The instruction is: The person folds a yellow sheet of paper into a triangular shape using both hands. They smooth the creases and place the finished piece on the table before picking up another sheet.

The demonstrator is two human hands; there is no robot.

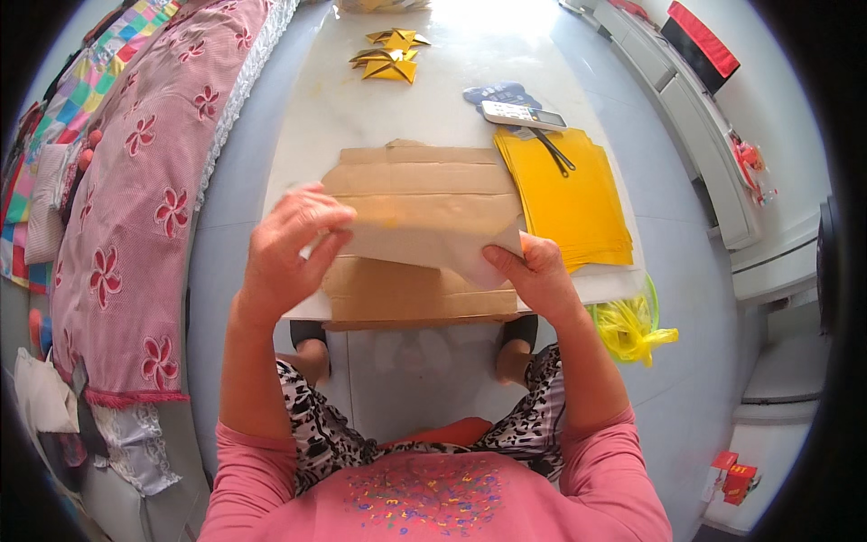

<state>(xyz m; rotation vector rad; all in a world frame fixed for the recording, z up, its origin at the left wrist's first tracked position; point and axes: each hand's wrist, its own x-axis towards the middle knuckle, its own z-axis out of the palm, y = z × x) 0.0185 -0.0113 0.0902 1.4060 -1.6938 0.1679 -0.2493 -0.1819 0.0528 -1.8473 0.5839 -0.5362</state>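
Note:
A pale sheet of paper (pixel 433 251), its underside whitish, is raised over a flattened piece of corrugated cardboard (pixel 420 177). My right hand (pixel 538 267) grips the sheet's right end, thumb on top, and a corner folds up beside the thumb. At the sheet's left end is my left hand (pixel 291 237), thumb and fingertips close together; whether they pinch the paper is not clear. The cardboard has crease lines and lies at the near edge of a white table (pixel 318 115). To the right of it rests a stack of yellow paper sheets (pixel 569 196).
Black scissors or tongs (pixel 552 150) and a white remote control (pixel 525 115) lie at the stack's far end, by a blue flat item (pixel 498 93). Folded gold paper pieces (pixel 389 64) sit farther back. A yellow plastic bag (pixel 626 328) fills a green-rimmed container below the table's right corner.

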